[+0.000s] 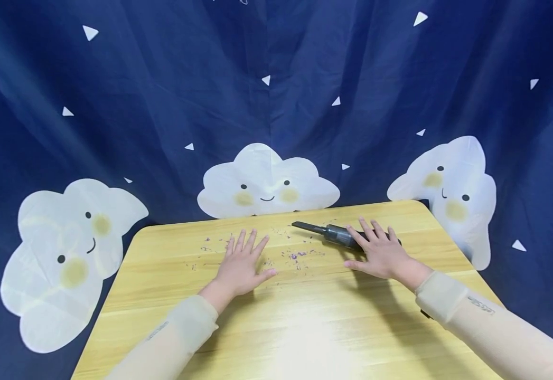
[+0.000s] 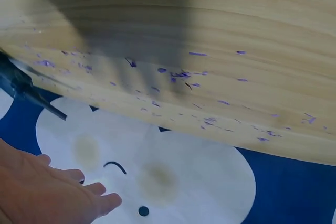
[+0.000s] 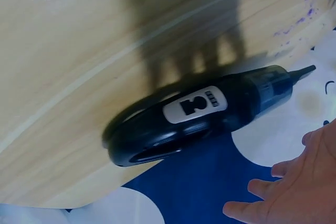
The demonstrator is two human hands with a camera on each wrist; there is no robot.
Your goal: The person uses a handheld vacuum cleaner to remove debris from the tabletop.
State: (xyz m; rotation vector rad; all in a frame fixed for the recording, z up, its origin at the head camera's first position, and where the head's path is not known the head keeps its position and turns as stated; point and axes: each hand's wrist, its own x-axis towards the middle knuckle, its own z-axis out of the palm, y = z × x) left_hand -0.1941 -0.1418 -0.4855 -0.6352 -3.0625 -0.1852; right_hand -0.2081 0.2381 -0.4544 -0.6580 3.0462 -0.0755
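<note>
A black handheld vacuum cleaner with a clear front section and a narrow nozzle lies on the wooden table, nozzle pointing left. My right hand is spread above its body, fingers straight, and hides part of the handle in the head view; the right wrist view shows them apart. My left hand hovers over the table with fingers spread, holding nothing. Purple scraps lie scattered between and beyond the hands, and the left wrist view shows them as small thin shavings.
The light wooden table has rounded far corners. Behind it hangs a dark blue curtain with white triangles and smiling clouds, close to the table's far edge.
</note>
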